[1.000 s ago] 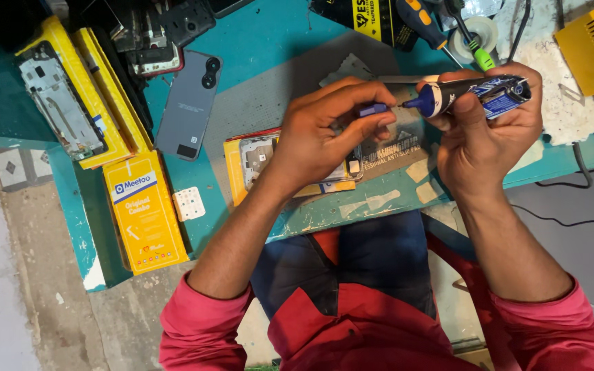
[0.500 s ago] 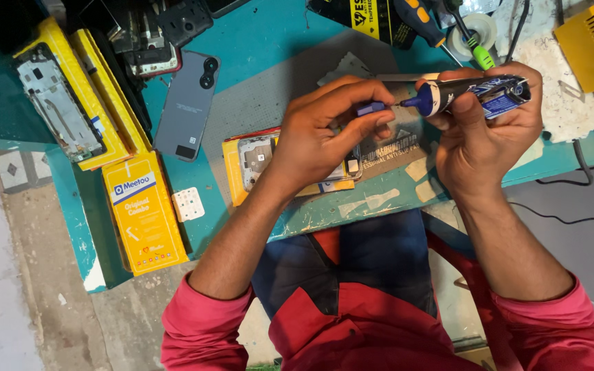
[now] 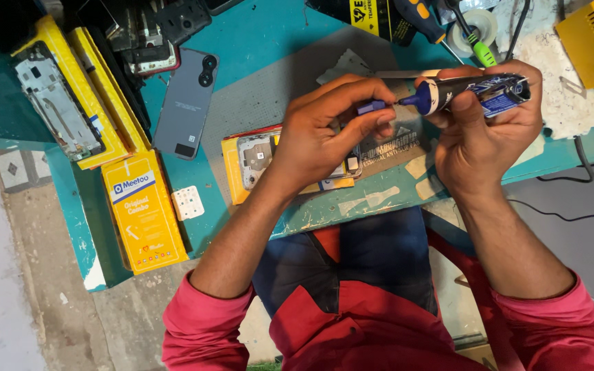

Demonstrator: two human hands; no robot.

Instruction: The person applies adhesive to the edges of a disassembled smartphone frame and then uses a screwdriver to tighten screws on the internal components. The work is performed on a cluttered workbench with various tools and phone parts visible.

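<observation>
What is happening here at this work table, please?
A person in red sleeves sits at a teal table. The right hand holds a dark blue glue tube level, and the left hand pinches its small blue cap just off the nozzle tip. Under the hands an opened phone frame lies on a yellow box. A grey phone back cover lies to the left.

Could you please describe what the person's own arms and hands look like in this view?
Both hands, left hand and right hand, are bare, with no gloves, rings or watch visible. The forearms are uncovered; pinkish-red sleeves are pushed up near the elbows.
</observation>
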